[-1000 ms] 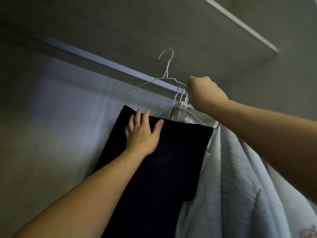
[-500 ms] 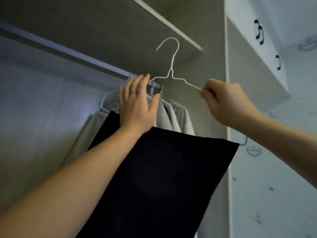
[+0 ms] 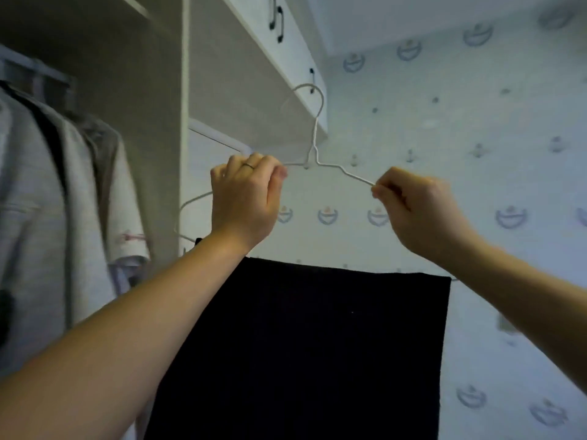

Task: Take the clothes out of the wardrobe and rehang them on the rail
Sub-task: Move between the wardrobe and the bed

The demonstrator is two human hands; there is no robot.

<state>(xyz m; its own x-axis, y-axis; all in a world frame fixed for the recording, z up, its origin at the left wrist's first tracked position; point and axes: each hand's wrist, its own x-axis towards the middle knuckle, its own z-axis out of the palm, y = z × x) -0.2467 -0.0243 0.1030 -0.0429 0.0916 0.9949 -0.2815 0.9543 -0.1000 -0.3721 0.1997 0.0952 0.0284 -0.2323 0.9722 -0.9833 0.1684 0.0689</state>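
A thin white wire hanger [image 3: 315, 134] is held up in front of a pale wall papered with small blue emblems [image 3: 476, 217], to the right of the open grey wardrobe [image 3: 152, 122]. A flat black cloth garment [image 3: 317, 344] is draped over its lower bar and hangs straight down between the 2 forearms. The left hand [image 3: 244, 198] is closed round the hanger's left shoulder wire, with the fingers [image 3: 270, 166] curled over it close to the neck; a thin ring [image 3: 248, 165] is worn on 1 finger. The right shoulder wire is pinched by the right hand [image 3: 416, 211] between the thumb and curled fingers [image 3: 386, 193]. The hook is free and points upward, seen against the edge of a white overhead cupboard with black handles [image 3: 295, 65].

Compared with 0.5 s ago, the hanger and garment have been carried to the right, out of the wardrobe and clear of the rail. The left hand, which was then laid flat with straight fingers at the garment's top edge, is now wrapped round the wire. The right hand's pinch on the right shoulder is unchanged. Pale grey striped shirts [image 3: 38, 201] are left hanging inside the wardrobe at the left edge of the view, blurred.
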